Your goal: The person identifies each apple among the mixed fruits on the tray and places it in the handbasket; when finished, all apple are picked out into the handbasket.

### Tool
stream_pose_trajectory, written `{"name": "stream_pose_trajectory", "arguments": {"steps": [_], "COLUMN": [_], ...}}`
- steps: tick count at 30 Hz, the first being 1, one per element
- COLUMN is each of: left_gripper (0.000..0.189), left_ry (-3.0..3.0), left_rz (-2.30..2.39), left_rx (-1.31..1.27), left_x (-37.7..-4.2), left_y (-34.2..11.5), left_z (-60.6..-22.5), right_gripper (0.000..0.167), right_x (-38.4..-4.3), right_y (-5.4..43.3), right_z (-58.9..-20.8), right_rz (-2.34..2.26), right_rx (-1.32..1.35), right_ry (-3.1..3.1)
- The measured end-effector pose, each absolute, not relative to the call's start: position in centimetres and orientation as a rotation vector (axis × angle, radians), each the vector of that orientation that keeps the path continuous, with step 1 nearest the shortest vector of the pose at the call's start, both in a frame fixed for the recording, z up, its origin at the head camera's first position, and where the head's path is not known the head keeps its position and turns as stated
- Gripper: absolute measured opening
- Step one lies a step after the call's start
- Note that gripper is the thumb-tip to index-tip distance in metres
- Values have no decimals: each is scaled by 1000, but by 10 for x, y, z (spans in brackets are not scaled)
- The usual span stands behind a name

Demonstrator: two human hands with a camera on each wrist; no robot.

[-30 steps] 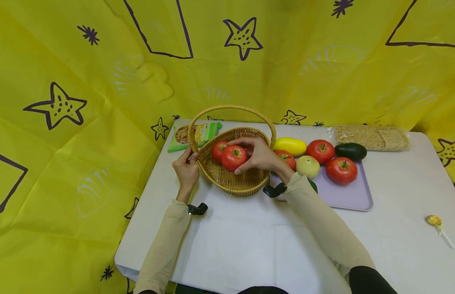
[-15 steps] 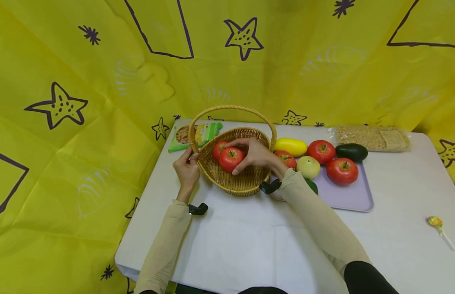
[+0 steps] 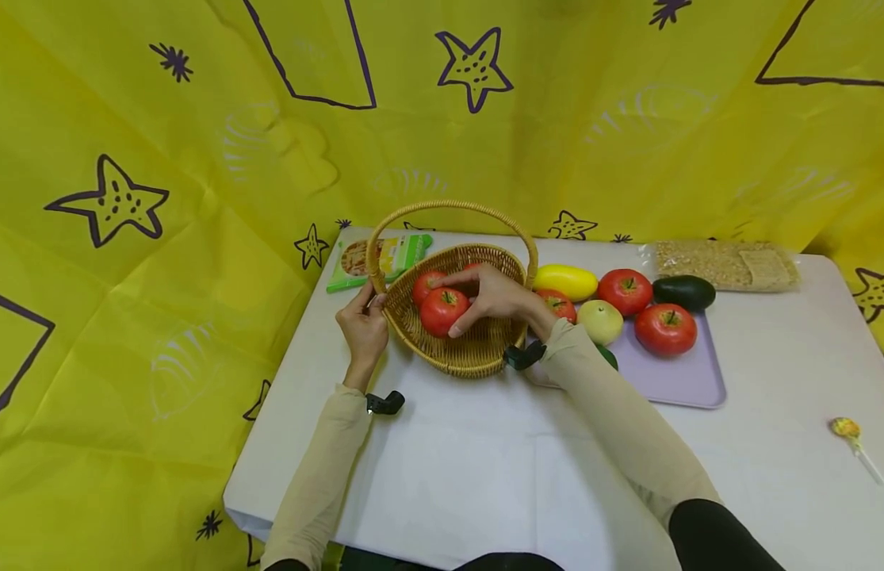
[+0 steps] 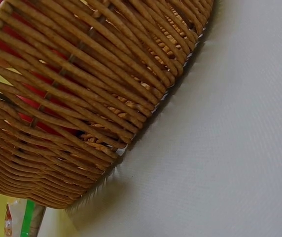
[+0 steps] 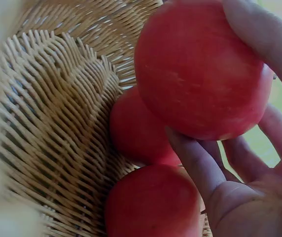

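Note:
My right hand (image 3: 497,292) holds a red tomato (image 3: 444,312) with a green calyx, thumb on its near side and fingers behind. It hangs inside the wicker basket (image 3: 457,370), near the left wall. Two more tomatoes lie in the basket: one tomato (image 3: 424,284) shows by the left rim, and another tomato (image 3: 474,266) peeks out behind my fingers. The right wrist view shows the held tomato (image 5: 200,69) overlapping those below. My left hand (image 3: 363,329) pinches the basket's left rim at the handle's foot. From the left wrist, only woven wall (image 4: 82,84) and table appear.
Right of the basket, a lilac tray (image 3: 687,388) bears several tomatoes, a yellow oval fruit (image 3: 566,281), a pale green round fruit (image 3: 600,321) and dark green vegetables. A green packet (image 3: 377,262), a grain bag (image 3: 723,266) and a lollipop (image 3: 846,429) lie on the table.
My right hand has moved slightly left and down with its tomato, uncovering part of another tomato behind the fingers. The left hand stays at the rim.

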State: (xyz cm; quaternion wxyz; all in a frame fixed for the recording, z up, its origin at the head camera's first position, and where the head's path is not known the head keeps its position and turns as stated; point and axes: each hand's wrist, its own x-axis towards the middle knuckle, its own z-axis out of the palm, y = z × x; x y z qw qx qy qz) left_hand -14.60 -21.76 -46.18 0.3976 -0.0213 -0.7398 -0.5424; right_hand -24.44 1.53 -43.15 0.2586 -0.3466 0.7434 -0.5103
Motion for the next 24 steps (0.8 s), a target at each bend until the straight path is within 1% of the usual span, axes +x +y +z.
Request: {"name": "stream_pose_trajectory", "arguments": {"steps": [7,14,18,19,24], "left_gripper": [34,35,36,36,35], "left_ry": [-1873,-1889,-1883,-1883,-1880], "left_rz": [-1348,-1342,-1385,-1391,-1388], "left_rx": [-37,-13,-24,-25,-24], "left_x": [-146,-160,-163,-163,-151], "left_y": [-218,-224,-230,-231,-221], "left_z": [-461,-485,-492,-492,-471], "right_gripper": [80,78,79,79,80], "right_x": [-247,-246,-245,-244,-243], "right_y": [6,0,-2,-3,-5], "right_z": [-430,-435,-433,-433,-432], "right_rz": [-1314,-1246,-1195,-1184,-1110], "right_rx": [-955,-1013,-1042,-1044,-1045], "right_ry": [2049,2085,2107,2112,2142]}}
